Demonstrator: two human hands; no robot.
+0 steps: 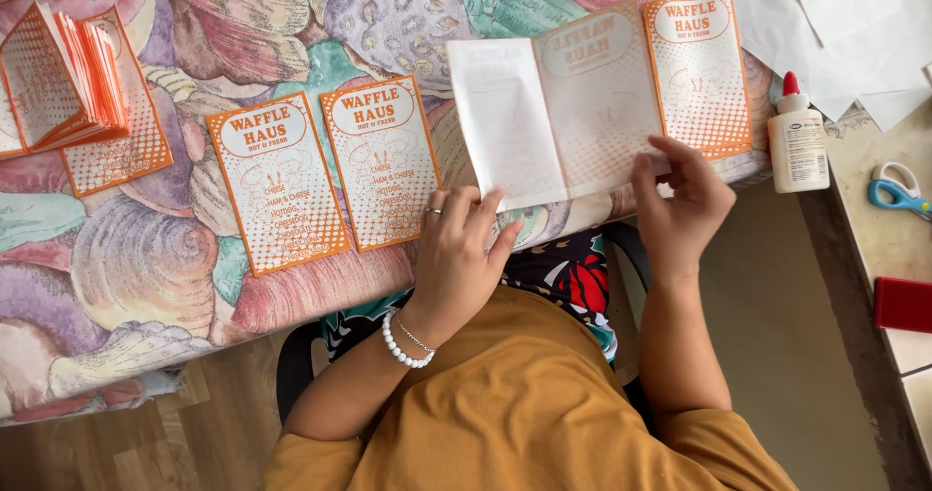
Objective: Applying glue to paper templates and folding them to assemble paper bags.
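A white folded paper sheet [558, 107] with faint orange print showing through lies face down near the table's front edge. My left hand [461, 248] pinches its lower left corner; a ring and a white bead bracelet are on that arm. My right hand [680, 200] grips the sheet's lower right part with fingertips. An orange-printed card [701, 68] sits just right of the sheet, partly under it. Two more orange-printed cards [277, 185] [382, 161] lie side by side left of my left hand.
A stack of folded orange cards [68, 78] stands at the far left on the shell-patterned tablecloth [146, 268]. A white glue bottle with a red cap [798, 141], blank white sheets [845, 25], blue scissors [898, 195] and a red object [903, 304] are at the right.
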